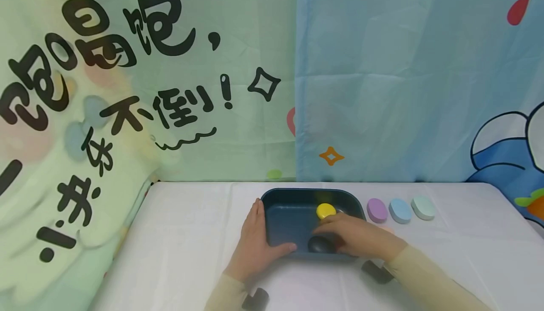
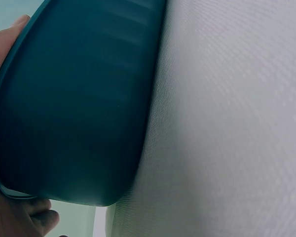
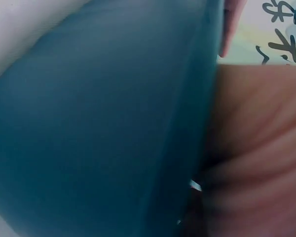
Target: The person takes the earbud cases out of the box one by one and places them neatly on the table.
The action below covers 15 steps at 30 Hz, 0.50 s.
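A dark blue rectangular tray (image 1: 286, 228) with rounded corners stands on the table. My left hand (image 1: 260, 242) holds its near left corner, thumb over the front rim and fingers along the left side. In the left wrist view the tray's outer wall (image 2: 79, 108) fills much of the frame. My right hand (image 1: 354, 235) reaches over the tray's right side, its fingers around a black rounded object (image 1: 319, 244) low in the tray; its exact kind is unclear. Just beyond those fingers lies a yellow round piece (image 1: 326, 211). In the right wrist view the tray wall (image 3: 98, 123) hides the fingertips.
Right of the tray lie a purple disc (image 1: 377, 210), a light blue disc (image 1: 400, 211) and a mint disc (image 1: 423, 207). A peach piece (image 1: 387, 229) is mostly hidden by my right hand. Printed cloth (image 1: 238, 136) hangs behind the white-covered table (image 1: 191, 235).
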{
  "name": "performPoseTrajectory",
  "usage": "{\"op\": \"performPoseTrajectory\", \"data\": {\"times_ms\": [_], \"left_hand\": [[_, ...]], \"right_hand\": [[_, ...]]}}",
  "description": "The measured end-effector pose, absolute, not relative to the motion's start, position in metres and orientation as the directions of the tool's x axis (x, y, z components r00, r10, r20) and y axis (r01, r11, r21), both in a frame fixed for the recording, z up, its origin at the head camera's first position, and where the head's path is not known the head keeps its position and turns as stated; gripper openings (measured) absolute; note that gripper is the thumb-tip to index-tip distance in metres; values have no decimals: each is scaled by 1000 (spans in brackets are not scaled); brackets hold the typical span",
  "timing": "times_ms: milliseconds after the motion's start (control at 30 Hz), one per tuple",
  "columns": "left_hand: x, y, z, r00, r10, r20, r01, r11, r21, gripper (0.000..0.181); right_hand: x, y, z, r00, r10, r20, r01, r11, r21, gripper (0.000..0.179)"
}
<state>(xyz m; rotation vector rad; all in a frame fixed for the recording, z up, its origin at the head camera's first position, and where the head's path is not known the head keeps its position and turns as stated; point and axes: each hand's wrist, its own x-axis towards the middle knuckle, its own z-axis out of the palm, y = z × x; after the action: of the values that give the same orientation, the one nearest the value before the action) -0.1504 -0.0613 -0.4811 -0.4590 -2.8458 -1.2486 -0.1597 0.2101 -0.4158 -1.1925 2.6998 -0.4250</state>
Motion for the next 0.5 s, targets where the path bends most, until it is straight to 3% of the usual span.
{"op": "performPoseTrajectory", "data": {"times_ms": [500], "left_hand": [[-150,-61,-481,-957,267,118,267,637,723,125]], "right_hand": [[-170,200,-426,-633,-768,-97,-693,618,-370,57]]}}
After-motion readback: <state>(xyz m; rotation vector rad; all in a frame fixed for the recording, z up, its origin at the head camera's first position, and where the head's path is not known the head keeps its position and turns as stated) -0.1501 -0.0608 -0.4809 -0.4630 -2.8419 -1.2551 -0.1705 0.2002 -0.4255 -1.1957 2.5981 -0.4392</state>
